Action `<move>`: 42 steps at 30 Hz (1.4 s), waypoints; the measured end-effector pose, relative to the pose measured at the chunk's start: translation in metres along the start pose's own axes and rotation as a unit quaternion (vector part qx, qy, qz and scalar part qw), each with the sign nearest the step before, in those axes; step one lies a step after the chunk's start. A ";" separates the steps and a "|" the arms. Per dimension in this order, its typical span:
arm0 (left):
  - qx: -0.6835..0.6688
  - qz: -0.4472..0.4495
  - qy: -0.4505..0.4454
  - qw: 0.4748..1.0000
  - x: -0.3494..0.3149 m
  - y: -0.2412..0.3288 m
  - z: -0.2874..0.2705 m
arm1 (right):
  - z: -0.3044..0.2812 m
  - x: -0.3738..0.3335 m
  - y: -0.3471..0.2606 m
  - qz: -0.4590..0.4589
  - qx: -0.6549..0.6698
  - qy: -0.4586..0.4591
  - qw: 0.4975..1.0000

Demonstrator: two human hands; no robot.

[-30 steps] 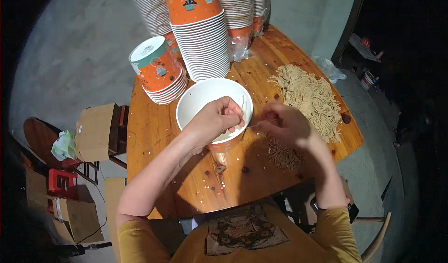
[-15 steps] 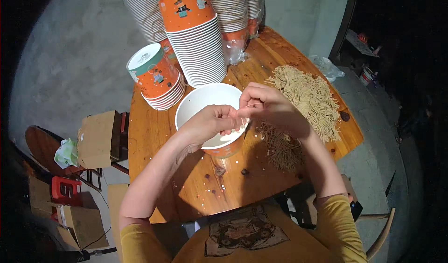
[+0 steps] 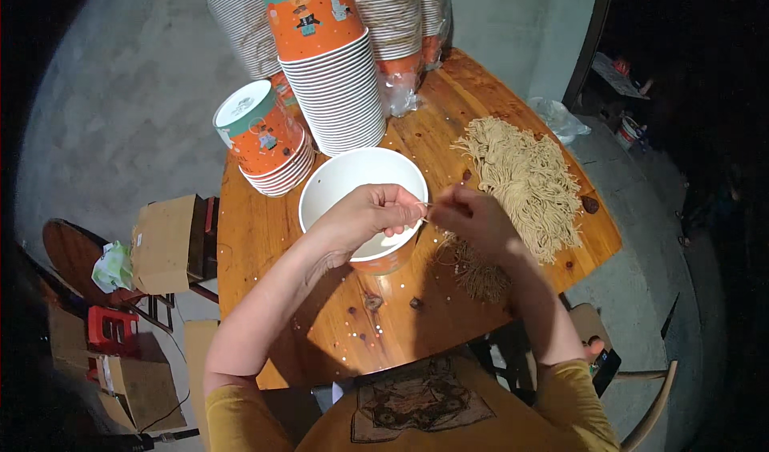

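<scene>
Over white-lined bowl (image 3: 335,181), left fingers (image 3: 398,211) pinching thin strand (image 3: 426,204), right fingers (image 3: 456,199) blurred, hold unclear, upturned bowl stack (image 3: 332,91) behind

We look through one wide fisheye camera on the person's head, aimed steeply down past the shirt (image 3: 424,404) and forearms (image 3: 268,308) at the lower edge. Close to us, near the middle, sit the left hand (image 3: 372,214) and right hand (image 3: 481,221). Beyond the table (image 3: 260,236), our view reaches the wall (image 3: 128,107), bending edges toward its dark rim.
</scene>
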State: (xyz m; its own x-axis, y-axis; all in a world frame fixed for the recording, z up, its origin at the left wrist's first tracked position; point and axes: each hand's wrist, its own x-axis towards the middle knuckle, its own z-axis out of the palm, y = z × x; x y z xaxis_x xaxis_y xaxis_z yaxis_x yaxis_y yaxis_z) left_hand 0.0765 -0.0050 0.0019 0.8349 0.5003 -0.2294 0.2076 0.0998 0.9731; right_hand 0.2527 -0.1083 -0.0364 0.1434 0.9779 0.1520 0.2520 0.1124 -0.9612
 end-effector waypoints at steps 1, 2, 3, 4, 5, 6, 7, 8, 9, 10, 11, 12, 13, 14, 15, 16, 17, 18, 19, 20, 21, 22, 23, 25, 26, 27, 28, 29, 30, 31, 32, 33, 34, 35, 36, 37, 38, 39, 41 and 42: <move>0.000 0.001 0.001 1.000 0.001 0.000 0.001 | 0.003 -0.006 -0.006 0.012 -0.014 0.001 1.000; -0.002 0.000 -0.003 1.000 0.001 0.000 0.001 | 0.007 -0.010 -0.010 0.023 -0.027 0.001 0.999; -0.004 -0.001 -0.006 1.000 0.002 0.000 0.001 | 0.011 -0.013 -0.010 0.022 -0.028 -0.001 0.999; -0.003 0.001 -0.005 1.000 0.003 0.001 0.002 | 0.015 -0.018 -0.011 0.029 -0.015 0.024 0.999; 0.000 -0.008 -0.018 1.000 0.004 0.002 0.002 | 0.018 -0.020 -0.011 0.035 -0.003 0.048 0.998; 0.004 -0.016 -0.031 0.999 0.005 0.003 0.002 | 0.021 -0.022 -0.012 0.034 -0.003 0.047 0.998; 0.004 -0.015 -0.029 0.999 0.005 0.004 0.002 | 0.024 -0.023 -0.013 0.028 0.008 0.060 0.998; -0.013 -0.031 -0.031 0.999 0.005 0.005 0.002 | 0.026 -0.023 -0.013 0.022 0.019 0.073 0.997; -0.030 -0.047 -0.033 0.998 0.005 0.006 0.003 | 0.030 -0.024 -0.013 0.021 0.019 0.072 0.997; -0.029 -0.046 -0.032 0.998 0.005 0.006 0.002 | 0.033 -0.024 -0.014 0.018 0.015 0.085 0.996; -0.047 -0.059 -0.032 0.997 0.005 0.007 0.002 | 0.035 -0.024 -0.014 0.016 0.011 0.099 0.995; -0.065 -0.072 -0.033 0.995 0.005 0.008 0.002 | 0.035 -0.025 -0.013 0.014 0.011 0.099 0.995; -0.063 -0.070 -0.032 0.995 0.006 0.009 0.003 | 0.035 -0.025 -0.013 0.002 0.013 0.099 0.995; -0.067 -0.079 -0.027 0.994 0.006 0.009 0.004 | 0.035 -0.024 -0.011 -0.009 0.016 0.099 0.995; -0.071 -0.087 -0.022 0.993 0.006 0.009 0.005 | 0.034 -0.023 -0.008 -0.011 0.016 0.100 0.995; -0.070 -0.087 -0.023 0.993 0.006 0.009 0.005 | 0.033 -0.023 -0.003 -0.019 0.069 0.114 0.991; -0.069 -0.090 -0.025 0.993 0.006 0.009 0.005 | 0.031 -0.023 0.002 -0.026 0.121 0.128 0.984; -0.067 -0.093 -0.028 0.993 0.006 0.009 0.006 | 0.030 -0.025 0.007 -0.026 0.121 0.130 0.984; -0.067 -0.092 -0.027 0.993 0.006 0.008 0.006 | 0.029 -0.024 0.011 -0.030 0.105 0.137 0.984; -0.065 -0.083 -0.025 0.994 0.007 0.007 0.006 | 0.028 -0.024 0.011 -0.033 0.090 0.145 0.985; -0.063 -0.074 -0.023 0.995 0.007 0.006 0.006 | 0.028 -0.024 0.008 -0.034 0.090 0.145 0.985; -0.064 -0.075 -0.023 0.995 0.006 0.006 0.006 | 0.029 -0.026 0.000 -0.017 0.044 0.141 0.989; -0.065 -0.073 -0.021 0.995 0.006 0.007 0.006 | 0.030 -0.028 -0.005 -0.001 -0.002 0.136 0.991; -0.066 -0.070 -0.003 0.995 0.003 0.010 0.012 | 0.030 -0.029 -0.002 0.006 0.006 0.122 0.992; -0.066 -0.070 -0.004 0.995 0.005 0.009 0.012 | 0.029 -0.028 0.000 0.012 0.014 0.109 0.994; -0.064 -0.066 -0.008 0.996 0.007 0.009 0.011 | 0.029 -0.027 0.000 0.013 0.014 0.110 0.994; -0.063 -0.061 -0.012 0.996 0.006 0.009 0.011 | 0.031 -0.028 -0.001 0.008 0.014 0.125 0.992; -0.063 -0.061 -0.013 0.996 0.006 0.009 0.011 | 0.034 -0.029 -0.003 0.003 0.014 0.141 0.990; -0.055 -0.066 -0.019 0.996 0.005 0.009 0.011 | 0.036 -0.030 -0.005 0.003 0.013 0.141 0.990; -0.047 -0.070 -0.023 0.996 0.004 0.009 0.012 | 0.039 -0.031 -0.007 -0.023 -0.026 0.152 0.988; -0.049 -0.070 -0.023 0.996 0.003 0.011 0.012 | 0.042 -0.031 -0.009 -0.048 -0.065 0.163 0.983; -0.054 -0.094 -0.018 0.994 0.002 0.013 0.013 | 0.045 -0.030 -0.008 -0.048 -0.066 0.162 0.983; -0.058 -0.116 -0.015 0.991 0.002 0.015 0.014 | 0.048 -0.028 -0.005 -0.096 -0.070 0.173 0.978; -0.060 -0.114 -0.016 0.992 0.002 0.016 0.014 | 0.048 -0.027 -0.004 -0.144 -0.074 0.183 0.970; -0.060 -0.120 -0.018 0.991 0.003 0.017 0.014 | 0.048 -0.027 -0.007 -0.144 -0.076 0.183 0.970; -0.060 -0.127 -0.017 0.990 0.002 0.018 0.013 | 0.049 -0.028 -0.010 -0.161 -0.115 0.192 0.961; -0.062 -0.126 -0.015 0.990 0.001 0.018 0.014 | 0.049 -0.028 -0.014 -0.177 -0.153 0.201 0.951; -0.055 -0.128 0.010 0.990 -0.001 0.021 0.018 | 0.048 -0.029 -0.016 -0.177 -0.153 0.198 0.952; -0.030 -0.119 0.031 0.992 -0.002 0.019 0.019 | 0.045 -0.032 -0.018 -0.170 -0.146 0.180 0.958; -0.032 -0.121 0.032 0.992 -0.002 0.018 0.019 | 0.043 -0.032 -0.016 -0.168 -0.145 0.178 0.959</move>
State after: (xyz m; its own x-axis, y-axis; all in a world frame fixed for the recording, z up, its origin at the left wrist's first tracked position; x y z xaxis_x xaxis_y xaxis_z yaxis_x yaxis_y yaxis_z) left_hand 0.0879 -0.0207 0.0194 0.7300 0.5085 -0.4567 0.3640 0.2763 0.8895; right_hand 0.2030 -0.1338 -0.0353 0.3117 0.7677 0.5600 0.5899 0.3057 -0.7474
